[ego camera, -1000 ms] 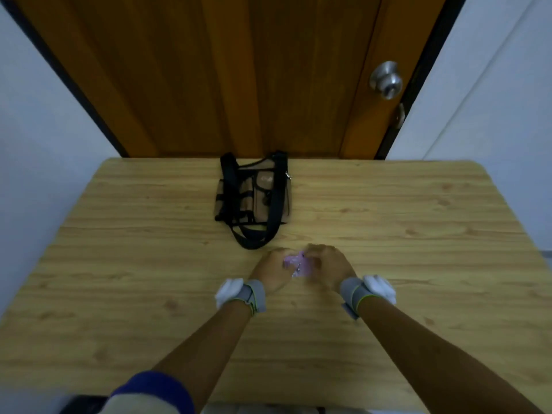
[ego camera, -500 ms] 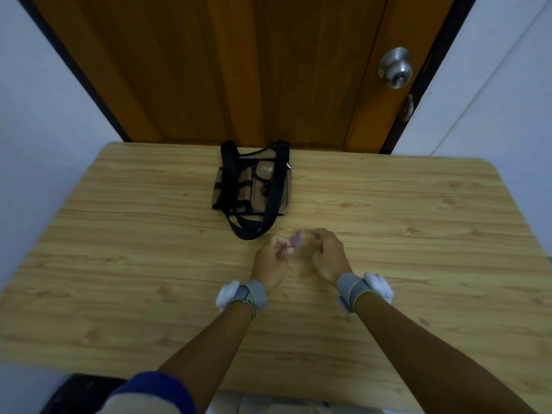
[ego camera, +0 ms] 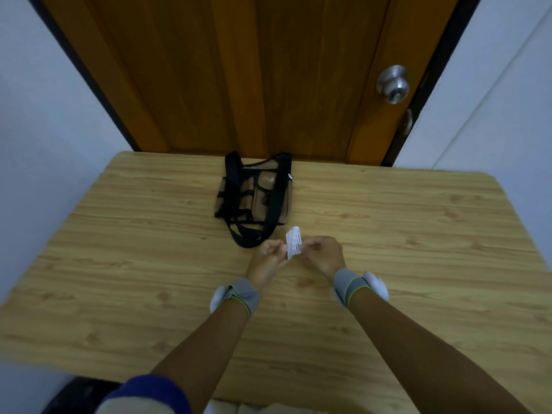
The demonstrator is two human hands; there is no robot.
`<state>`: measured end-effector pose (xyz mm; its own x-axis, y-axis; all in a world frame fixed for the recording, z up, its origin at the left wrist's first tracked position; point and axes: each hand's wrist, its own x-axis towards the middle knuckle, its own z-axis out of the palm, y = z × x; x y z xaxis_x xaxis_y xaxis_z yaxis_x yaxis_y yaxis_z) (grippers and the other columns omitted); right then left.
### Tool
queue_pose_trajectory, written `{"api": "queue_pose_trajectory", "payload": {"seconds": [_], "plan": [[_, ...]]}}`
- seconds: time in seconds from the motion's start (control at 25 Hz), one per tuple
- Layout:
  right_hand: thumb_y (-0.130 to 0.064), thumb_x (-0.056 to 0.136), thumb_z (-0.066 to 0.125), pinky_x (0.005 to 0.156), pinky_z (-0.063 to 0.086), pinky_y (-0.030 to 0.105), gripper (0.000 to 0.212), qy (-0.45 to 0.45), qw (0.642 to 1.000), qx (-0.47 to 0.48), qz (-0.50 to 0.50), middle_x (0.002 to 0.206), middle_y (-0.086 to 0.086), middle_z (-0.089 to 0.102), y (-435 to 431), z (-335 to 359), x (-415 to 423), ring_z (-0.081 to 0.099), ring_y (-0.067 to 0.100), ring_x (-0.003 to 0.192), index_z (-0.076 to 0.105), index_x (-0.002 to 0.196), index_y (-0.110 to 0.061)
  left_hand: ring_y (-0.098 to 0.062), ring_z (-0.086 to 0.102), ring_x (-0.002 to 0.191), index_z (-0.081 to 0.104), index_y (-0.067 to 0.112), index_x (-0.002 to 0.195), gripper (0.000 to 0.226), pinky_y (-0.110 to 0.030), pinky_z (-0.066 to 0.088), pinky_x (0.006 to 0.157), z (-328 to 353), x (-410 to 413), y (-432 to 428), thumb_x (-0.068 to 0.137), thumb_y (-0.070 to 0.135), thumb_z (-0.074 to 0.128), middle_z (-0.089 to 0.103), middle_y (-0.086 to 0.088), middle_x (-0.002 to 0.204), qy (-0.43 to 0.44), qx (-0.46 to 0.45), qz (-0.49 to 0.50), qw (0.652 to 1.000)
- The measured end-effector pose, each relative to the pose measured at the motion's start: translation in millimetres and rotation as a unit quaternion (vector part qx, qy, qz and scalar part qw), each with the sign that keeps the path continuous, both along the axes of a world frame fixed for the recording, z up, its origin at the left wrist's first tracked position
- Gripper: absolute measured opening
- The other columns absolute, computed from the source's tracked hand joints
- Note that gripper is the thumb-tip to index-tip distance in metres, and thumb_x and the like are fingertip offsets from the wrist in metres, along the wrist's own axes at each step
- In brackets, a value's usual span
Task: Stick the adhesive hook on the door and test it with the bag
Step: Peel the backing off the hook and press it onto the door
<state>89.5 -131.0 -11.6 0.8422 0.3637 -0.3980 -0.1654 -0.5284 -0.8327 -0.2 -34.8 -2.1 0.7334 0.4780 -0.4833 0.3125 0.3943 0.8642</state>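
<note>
Both hands have lifted, and the small white printed paper [ego camera: 293, 243] now stands up. The left hand [ego camera: 266, 262] and right hand [ego camera: 323, 254] pinch it, maybe peeling the hook's backing. Next comes pressing it on the brown wooden door [ego camera: 254, 70].

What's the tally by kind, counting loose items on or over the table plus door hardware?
Bags: 1, brown with black straps
Printed cards, pinched between both hands' fingers: 1
Door knobs: 1
Total: 3

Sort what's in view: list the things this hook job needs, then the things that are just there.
Needed: small white printed piece, probably the hook's backing, pinched between left hand and right hand; brown bag; wooden door.

Just there: table; doorknob; wrist bands.
</note>
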Motion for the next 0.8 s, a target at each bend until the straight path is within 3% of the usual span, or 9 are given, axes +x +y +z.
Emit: {"api": "queue_pose_trajectory", "payload": {"seconds": [0.08, 0.16, 0.24, 0.32, 0.4, 0.56, 0.68, 0.8], "plan": [[-0.008, 0.077, 0.068, 0.087, 0.054, 0.051, 0.027, -0.007, 1.000, -0.001, -0.018, 0.076, 0.017, 0.070, -4, -1, 4, 0.065, 0.031, 0.074, 0.062, 0.055, -0.022, -0.023, 0.056, 0.102, 0.052, 0.003, 0.097, 0.005, -0.041, 0.047, 0.095, -2, 1, 2, 0.093, 0.004, 0.050, 0.058, -0.014, 0.108, 0.019, 0.108, -0.021, 0.994], [-0.008, 0.078, 0.066, 0.088, 0.053, 0.051, 0.032, -0.025, 0.999, -0.025, -0.012, 0.079, 0.021, 0.071, -8, -3, 8, 0.067, 0.038, 0.080, 0.057, 0.051, -0.023, -0.019, 0.056, 0.099, 0.051, 0.006, 0.090, 0.003, -0.034, 0.046, 0.087, -1, 3, 4, 0.090, 0.003, 0.054, 0.059, -0.009, 0.102, 0.022, 0.208, -0.045, 0.977], [-0.006, 0.079, 0.064, 0.090, 0.052, 0.049, 0.034, -0.038, 0.998, -0.049, 0.006, 0.082, 0.029, 0.072, -12, -5, 10, 0.067, 0.044, 0.086, 0.054, 0.049, -0.019, -0.014, 0.056, 0.099, 0.052, 0.009, 0.089, 0.006, -0.028, 0.041, 0.084, -1, 6, 5, 0.089, 0.004, 0.054, 0.060, -0.004, 0.102, 0.018, 0.258, -0.060, 0.964], [-0.006, 0.080, 0.060, 0.086, 0.054, 0.045, 0.030, -0.049, 0.994, -0.091, 0.022, 0.081, 0.031, 0.071, -16, -4, 10, 0.070, 0.036, 0.078, 0.055, 0.051, -0.012, -0.010, 0.055, 0.099, 0.055, 0.010, 0.092, 0.005, -0.025, 0.040, 0.082, 0, 7, 5, 0.089, 0.006, 0.055, 0.061, -0.002, 0.105, 0.020, 0.301, -0.070, 0.951], [-0.009, 0.081, 0.058, 0.084, 0.056, 0.041, 0.020, -0.042, 0.989, -0.133, 0.043, 0.085, 0.027, 0.072, -19, -2, 9, 0.072, 0.021, 0.072, 0.062, 0.062, -0.006, -0.013, 0.056, 0.099, 0.057, 0.007, 0.096, 0.007, -0.020, 0.039, 0.080, 0, 9, 6, 0.090, 0.006, 0.055, 0.063, -0.006, 0.108, 0.007, 0.342, -0.082, 0.936], [-0.021, 0.086, 0.056, 0.086, 0.051, 0.031, 0.030, -0.044, 0.971, -0.216, 0.088, 0.110, 0.020, 0.068, -19, 6, 7, 0.064, 0.032, 0.106, 0.069, 0.100, 0.002, -0.020, 0.059, 0.096, 0.060, 0.009, 0.099, 0.011, -0.021, 0.040, 0.076, 2, 11, 6, 0.089, 0.007, 0.056, 0.064, -0.008, 0.108, -0.005, 0.408, -0.099, 0.908], [-0.018, 0.092, 0.047, 0.082, 0.049, 0.035, 0.031, -0.095, 0.987, -0.127, 0.037, 0.104, 0.025, 0.069, -8, 16, 8, 0.063, 0.038, 0.101, 0.069, 0.096, 0.004, -0.017, 0.058, 0.097, 0.063, 0.009, 0.102, 0.017, -0.018, 0.041, 0.079, 3, 13, 8, 0.087, 0.004, 0.058, 0.064, -0.008, 0.113, -0.007, 0.431, -0.102, 0.896], [-0.025, 0.093, 0.048, 0.075, 0.047, 0.029, 0.036, -0.099, 0.994, -0.040, -0.005, 0.091, 0.025, 0.070, 3, 24, 10, 0.064, 0.034, 0.089, 0.067, 0.086, 0.004, -0.024, 0.060, 0.109, 0.067, 0.003, 0.105, 0.024, -0.027, 0.048, 0.092, 6, 16, 10, 0.084, -0.004, 0.058, 0.062, -0.012, 0.119, -0.021, 0.446, -0.112, 0.888]]}}
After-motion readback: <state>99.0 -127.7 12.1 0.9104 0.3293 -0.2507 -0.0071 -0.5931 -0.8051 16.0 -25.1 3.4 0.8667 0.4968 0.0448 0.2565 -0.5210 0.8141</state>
